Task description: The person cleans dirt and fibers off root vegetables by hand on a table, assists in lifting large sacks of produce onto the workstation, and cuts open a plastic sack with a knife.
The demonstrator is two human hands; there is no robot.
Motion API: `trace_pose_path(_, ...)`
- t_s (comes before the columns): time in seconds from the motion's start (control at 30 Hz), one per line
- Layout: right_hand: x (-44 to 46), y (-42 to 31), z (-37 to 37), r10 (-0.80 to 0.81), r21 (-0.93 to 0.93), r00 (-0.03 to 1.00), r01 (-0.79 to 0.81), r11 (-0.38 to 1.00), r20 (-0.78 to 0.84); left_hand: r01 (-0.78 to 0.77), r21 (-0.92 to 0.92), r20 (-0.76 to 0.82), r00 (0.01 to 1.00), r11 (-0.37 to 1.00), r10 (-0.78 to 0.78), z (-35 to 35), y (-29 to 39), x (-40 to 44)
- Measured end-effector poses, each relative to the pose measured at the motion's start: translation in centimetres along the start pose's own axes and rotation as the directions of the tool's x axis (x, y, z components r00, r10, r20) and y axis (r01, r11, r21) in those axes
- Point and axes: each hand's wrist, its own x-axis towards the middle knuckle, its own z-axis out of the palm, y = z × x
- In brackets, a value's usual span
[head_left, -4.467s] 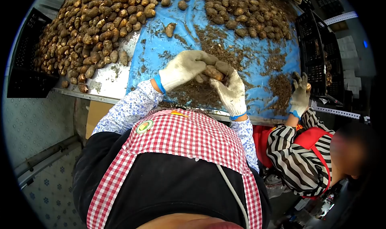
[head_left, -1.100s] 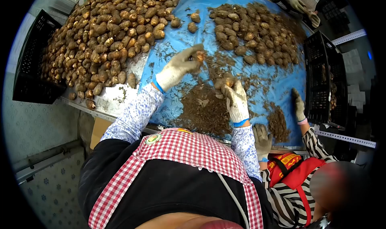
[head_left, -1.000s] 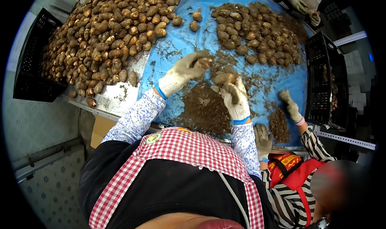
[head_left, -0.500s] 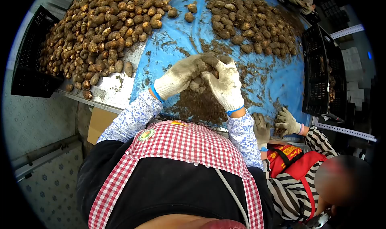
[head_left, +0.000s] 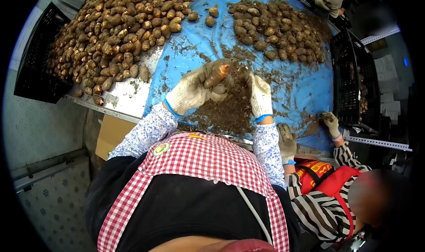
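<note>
My left hand [head_left: 192, 87] is wrapped around one taro corm [head_left: 216, 76], thumb and fingers closed on its sides, its pale orange end turned up and outward where I can see it. A second rounded shape shows just under the corm, but I cannot tell whether it is another piece or one of my glove tips. My right hand [head_left: 260, 95] hangs just beside it with the fingers curled inward; they are dark and blurred, so I cannot tell whether they pinch anything. I take the step in hand to be the handling of this single corm, its surface being worked or checked between my two gloves. What the next move calls for, as I judge it, is a firm left grip that leaves the end exposed, and a light right hand coming in from the side. Beneath both hands lies a dark mat of root fibres [head_left: 228, 117] on the blue plastic sheet [head_left: 321, 86]. Farther out, two loose corms [head_left: 210, 21] sit apart from the larger, smoother heap [head_left: 110, 39] on my left, which spreads onto the bare metal tabletop [head_left: 128, 103] near a black crate [head_left: 37, 61]. Ahead to the right lies a hairier, soil-coated heap [head_left: 276, 30]; nearer, a co-worker's gloved hand [head_left: 287, 142] rests at the table edge.
</note>
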Motion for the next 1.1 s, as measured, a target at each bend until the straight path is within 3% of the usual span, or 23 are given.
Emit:
trace_pose_path(0.07, -1.4, -1.9, 0.7, 0.002, 0.295, 0.996, -0.028, 0.955, 0.086, 0.081, -0.248, 0.084, 0.995, 0.965, -0.062, -1.7, -0.6, 0.3)
trace_pose_path(0.17, -0.5, 0.2, 1.0, 0.097, 0.634, 0.978, -0.193, 0.749, 0.183, 0.027, -0.096, -0.266, 0.963, 0.995, -0.052, 2.2, -0.7, -0.3)
trace_pose_path(0.2, 0.2, 2.4, 0.5, -0.006, 0.772, 0.94, -0.276, 0.572, 0.34, 0.097, 0.227, -0.246, 0.968, 0.969, -0.039, 2.9, -0.7, 0.0)
trace_pose_path(0.23, 0.5, 2.3, 0.7, -0.145, 0.841, 0.872, -0.39, 0.375, 0.468, 0.143, 0.525, -0.228, 0.973, 0.839, -0.023, 3.6, -0.6, 0.4)
trace_pose_path(0.27, 0.2, 2.5, 1.6, -0.042, 0.82, 0.93, -0.3, 0.487, 0.365, 0.174, 0.765, -0.215, 0.977, 0.62, -0.008, 4.1, -0.7, 0.9)
trace_pose_path(0.3, -1.0, 0.1, 3.0, 0.062, 0.761, 0.966, -0.238, 0.604, 0.253, 0.135, 0.99, -0.139, 0.983, 0.04, 0.12, 1.9, -2.6, 2.6)
trace_pose_path(0.33, -2.4, 0.0, 3.6, -0.091, 0.554, 0.975, -0.038, 0.832, 0.204, 0.142, 0.858, -0.134, 0.99, 0.494, -0.051, 0.2, -3.8, 3.1)
trace_pose_path(0.37, -2.8, -0.2, 4.0, -0.209, 0.241, 0.961, 0.163, 0.957, 0.182, 0.136, 0.909, -0.173, 0.983, 0.394, 0.061, 0.6, -4.2, 2.3)
trace_pose_path(0.43, -3.1, -0.1, 4.1, -0.487, -0.226, 0.846, 0.529, 0.818, 0.218, 0.221, 0.959, -0.252, 0.95, 0.176, 0.185, -0.7, -4.2, 2.3)
trace_pose_path(0.47, -3.2, 0.1, 3.9, -0.628, -0.348, 0.742, 0.667, 0.658, 0.235, 0.187, 0.872, -0.259, 0.96, 0.452, 0.102, -2.2, -3.8, 2.1)
trace_pose_path(0.53, -3.2, -0.1, 4.1, -0.418, -0.087, 0.845, 0.469, 0.879, 0.332, 0.124, 0.483, -0.193, 0.981, 0.867, -0.033, -3.4, -1.7, 0.8)
trace_pose_path(0.57, -3.0, 0.3, 4.2, -0.336, 0.119, 0.863, 0.315, 0.942, 0.378, 0.139, 0.393, -0.184, 0.98, 0.909, -0.07, -3.5, -0.6, 0.5)
trace_pose_path(0.6, -2.9, 0.8, 4.2, -0.252, 0.289, 0.872, 0.135, 0.948, 0.419, 0.123, 0.381, -0.23, 0.973, 0.916, -0.035, -3.5, 0.6, 0.2)
trace_pose_path(0.63, -2.2, 0.5, 4.7, -0.276, 0.15, 0.869, 0.234, 0.961, 0.41, 0.107, 0.367, -0.273, 0.962, 0.924, -0.002, -3.6, 1.7, 0.0)
trace_pose_path(0.67, -0.7, 2.9, 4.6, -0.441, -0.208, 0.775, 0.572, 0.793, 0.452, 0.091, 0.351, -0.317, 0.948, 0.932, 0.027, -3.5, 2.7, -0.3)
trace_pose_path(0.7, 0.7, 5.2, 4.6, -0.589, -0.516, 0.652, 0.75, 0.413, 0.477, 0.181, 0.388, -0.392, 0.92, 0.904, -0.015, -2.7, 5.2, -0.4)
trace_pose_path(0.73, -1.6, -2.3, 5.4, -0.383, -0.227, 0.853, 0.475, 0.85, 0.355, 0.09, 0.214, -0.372, 0.928, 0.973, -0.004, -5.2, 7.2, 0.2)
trace_pose_path(0.83, -1.9, -2.9, 4.7, -0.246, -0.437, 0.875, 0.43, 0.79, 0.417, -0.149, 0.021, -0.593, 0.794, 0.989, 0.133, -6.1, 17.4, 0.2)
trace_pose_path(0.87, -1.9, -1.7, 4.5, -0.275, -0.455, 0.858, 0.472, 0.755, 0.434, -0.223, 0.137, -0.794, 0.557, 0.965, 0.241, -4.4, 21.0, 0.3)
trace_pose_path(0.9, -2.1, -1.9, 4.4, -0.232, -0.474, 0.856, 0.46, 0.751, 0.463, -0.405, 0.1, -0.81, 0.496, 0.909, 0.311, -2.6, 23.9, 0.0)
trace_pose_path(1.0, -2.4, -2.1, 4.3, -0.14, -0.535, 0.867, 0.414, 0.736, 0.479, -0.694, 0.4, -0.481, 0.397, 0.598, 0.782, -6.1, 35.2, -0.5)
trace_pose_path(1.07, -2.6, -1.7, 4.2, -0.182, -0.553, 0.868, 0.443, 0.706, 0.463, -0.65, 0.526, -0.482, 0.304, 0.549, 0.822, -9.7, 39.4, -0.5)
trace_pose_path(1.1, -2.7, -1.4, 4.1, -0.248, -0.551, 0.857, 0.487, 0.678, 0.451, -0.352, 0.708, -0.5, 0.363, 0.613, 0.786, -6.8, 37.0, -0.4)
